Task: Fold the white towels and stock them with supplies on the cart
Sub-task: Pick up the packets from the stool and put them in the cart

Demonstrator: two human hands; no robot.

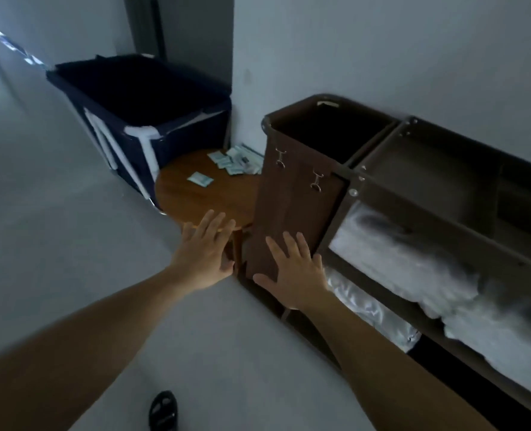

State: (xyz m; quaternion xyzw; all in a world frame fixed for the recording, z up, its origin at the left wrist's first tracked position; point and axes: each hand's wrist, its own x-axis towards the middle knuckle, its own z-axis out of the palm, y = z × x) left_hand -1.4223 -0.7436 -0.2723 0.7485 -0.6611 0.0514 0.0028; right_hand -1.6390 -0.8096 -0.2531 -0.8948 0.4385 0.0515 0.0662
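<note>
Neither hand holds anything. The left hand point(205, 253) and the right hand point(292, 275) both reach forward with fingers straight and spread, palms down. The left hand is over the near edge of a round wooden table point(202, 200); whether it touches the wood cannot be told. The right hand is in front of the lower part of a brown fabric bag point(295, 197), and contact there is also unclear.

The bag hangs upright at the far-left end of the cart point(438, 227), clipped on by 2 metal clasps, its mouth open upward. The cart stands along the right-hand wall, its long axis running from far left to near right. Its top tray is split into compartments.

White towels point(398, 269) lie on the cart's upper shelf, just right of the bag. The stack is long and low, its length following the shelf toward the near right, with its open side facing away from the wall. Motion blur hides the folds. More white linen point(370, 309) lies on the shelf below, along the same line.

Small pale packets of supplies point(236, 161) are scattered on the far side of the table, against the wall corner and beside the bag. 1 packet point(200, 179) lies apart, nearer the table's middle.

Beyond the table, to the far left, stands a dark navy hamper point(139, 113) with white trim. A dark sandal point(163, 409) shows on the floor at the near edge.
</note>
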